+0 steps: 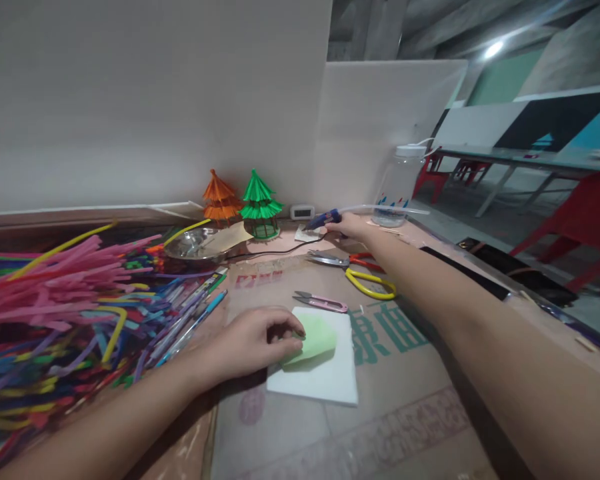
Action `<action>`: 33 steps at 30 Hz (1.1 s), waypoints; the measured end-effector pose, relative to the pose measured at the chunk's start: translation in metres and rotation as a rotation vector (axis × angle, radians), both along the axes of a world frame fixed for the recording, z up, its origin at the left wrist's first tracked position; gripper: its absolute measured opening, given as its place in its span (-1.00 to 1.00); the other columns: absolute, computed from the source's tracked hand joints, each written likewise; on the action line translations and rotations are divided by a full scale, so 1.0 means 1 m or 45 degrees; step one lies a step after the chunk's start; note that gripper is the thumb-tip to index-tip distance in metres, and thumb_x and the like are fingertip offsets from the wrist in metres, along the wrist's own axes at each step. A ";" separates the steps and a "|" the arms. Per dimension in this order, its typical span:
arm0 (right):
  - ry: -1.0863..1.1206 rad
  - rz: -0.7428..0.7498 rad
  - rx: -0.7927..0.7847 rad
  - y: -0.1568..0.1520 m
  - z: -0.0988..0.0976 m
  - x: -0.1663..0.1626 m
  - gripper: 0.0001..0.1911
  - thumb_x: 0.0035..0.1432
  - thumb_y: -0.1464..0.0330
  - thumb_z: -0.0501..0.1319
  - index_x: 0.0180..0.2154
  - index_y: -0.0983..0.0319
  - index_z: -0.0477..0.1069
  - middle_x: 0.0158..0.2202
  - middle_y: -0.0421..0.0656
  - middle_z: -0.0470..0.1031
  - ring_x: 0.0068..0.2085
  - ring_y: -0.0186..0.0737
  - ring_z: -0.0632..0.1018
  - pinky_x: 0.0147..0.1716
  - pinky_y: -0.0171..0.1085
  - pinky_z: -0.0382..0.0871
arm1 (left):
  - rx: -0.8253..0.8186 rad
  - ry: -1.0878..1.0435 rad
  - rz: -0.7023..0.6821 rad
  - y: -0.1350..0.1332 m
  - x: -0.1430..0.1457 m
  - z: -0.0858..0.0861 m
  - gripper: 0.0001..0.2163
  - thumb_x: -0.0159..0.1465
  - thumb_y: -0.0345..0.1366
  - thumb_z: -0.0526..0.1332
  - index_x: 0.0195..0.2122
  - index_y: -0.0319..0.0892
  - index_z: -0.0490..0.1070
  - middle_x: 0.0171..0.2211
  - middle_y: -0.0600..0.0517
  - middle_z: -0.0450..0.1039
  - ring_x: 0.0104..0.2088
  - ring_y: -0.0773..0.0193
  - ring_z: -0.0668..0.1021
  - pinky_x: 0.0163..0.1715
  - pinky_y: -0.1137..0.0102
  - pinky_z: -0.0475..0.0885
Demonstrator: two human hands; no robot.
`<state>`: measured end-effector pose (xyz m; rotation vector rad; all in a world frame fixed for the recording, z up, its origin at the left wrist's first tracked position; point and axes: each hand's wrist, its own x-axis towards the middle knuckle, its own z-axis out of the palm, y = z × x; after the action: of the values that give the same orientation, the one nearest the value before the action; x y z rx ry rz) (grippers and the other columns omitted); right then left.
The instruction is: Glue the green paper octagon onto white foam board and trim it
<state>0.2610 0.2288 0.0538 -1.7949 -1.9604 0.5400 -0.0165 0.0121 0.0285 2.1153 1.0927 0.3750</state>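
Observation:
Between the thumb and fingers of my left hand is a light green piece of paper, held over a white square pad. My right hand reaches to the back and grips a blue glue gun. Its nozzle points left over a small white piece. Just behind the pad lie pink thread snips. Scissors with red and yellow handles rest under my right forearm. A green tiered paper pagoda and an orange one stand at the back.
Many coloured pipe cleaners are heaped on the left, with pens beside them. A metal bowl, a small digital display and a clear bottle line the back. Red chairs stand beyond the table's right edge.

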 end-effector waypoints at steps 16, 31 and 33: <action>-0.446 0.284 0.404 -0.126 0.013 0.016 -0.73 0.34 0.28 0.17 -0.01 0.25 0.48 0.02 0.02 0.57 0.04 0.00 0.53 0.01 -0.17 0.32 | 0.130 0.061 -0.121 -0.004 -0.004 0.010 -0.72 0.37 -0.12 0.14 -0.04 -0.12 0.53 -0.08 -0.02 0.61 -0.10 0.14 0.60 -0.06 0.34 0.44; -0.326 0.664 0.304 -0.170 -0.019 -0.020 -0.63 0.30 0.27 0.23 0.10 0.25 0.45 -0.05 0.00 0.60 -0.07 -0.06 0.57 -0.09 -0.19 0.37 | 0.144 -0.131 0.085 0.002 0.000 -0.012 -0.76 0.31 -0.20 0.15 -0.21 -0.18 0.57 -0.25 -0.01 0.64 -0.25 0.19 0.61 -0.25 0.41 0.45; -0.406 0.589 0.439 -0.157 0.000 -0.010 -0.66 0.34 0.22 0.18 0.05 0.23 0.49 -0.02 0.00 0.60 -0.01 -0.04 0.56 -0.04 -0.18 0.35 | 0.142 -0.148 0.081 0.003 0.000 -0.014 -0.78 0.31 -0.21 0.15 -0.22 -0.18 0.57 -0.25 0.00 0.64 -0.24 0.20 0.61 -0.24 0.42 0.45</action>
<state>0.2512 0.0720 0.0536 -1.2759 -2.5233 0.0328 -0.0165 0.0150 0.0149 2.1301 1.0954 0.5943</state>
